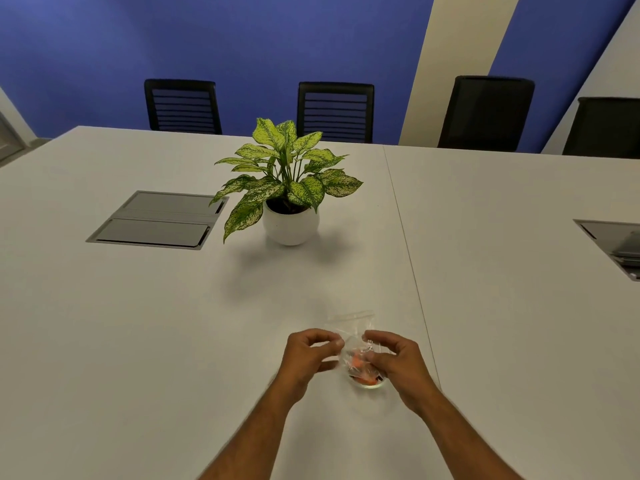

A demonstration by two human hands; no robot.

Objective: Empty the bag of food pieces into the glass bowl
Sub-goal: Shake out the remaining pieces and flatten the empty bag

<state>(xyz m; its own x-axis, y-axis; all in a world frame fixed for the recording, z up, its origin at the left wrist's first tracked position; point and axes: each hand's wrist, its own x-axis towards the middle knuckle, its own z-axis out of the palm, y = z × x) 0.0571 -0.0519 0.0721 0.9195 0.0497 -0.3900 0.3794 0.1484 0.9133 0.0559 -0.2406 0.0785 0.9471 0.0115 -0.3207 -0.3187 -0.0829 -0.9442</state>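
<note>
A small clear plastic bag point(351, 327) is held between both hands just above the white table point(138, 341). My left hand point(308, 358) pinches its left side and my right hand point(398, 362) grips its right side. Orange food pieces point(356, 361) show through the bag's lower part. Directly beneath sits a small glass bowl point(367, 383) with orange pieces point(365, 378) in it, partly hidden by the bag and my right fingers. The bag's zip edge points up and away from me.
A potted plant point(289, 188) in a round white pot stands farther back at the middle. A grey cable hatch point(156, 220) lies at left, another hatch point(616, 244) at right. Black chairs point(334, 110) line the far edge. A seam runs down the table right of the bowl.
</note>
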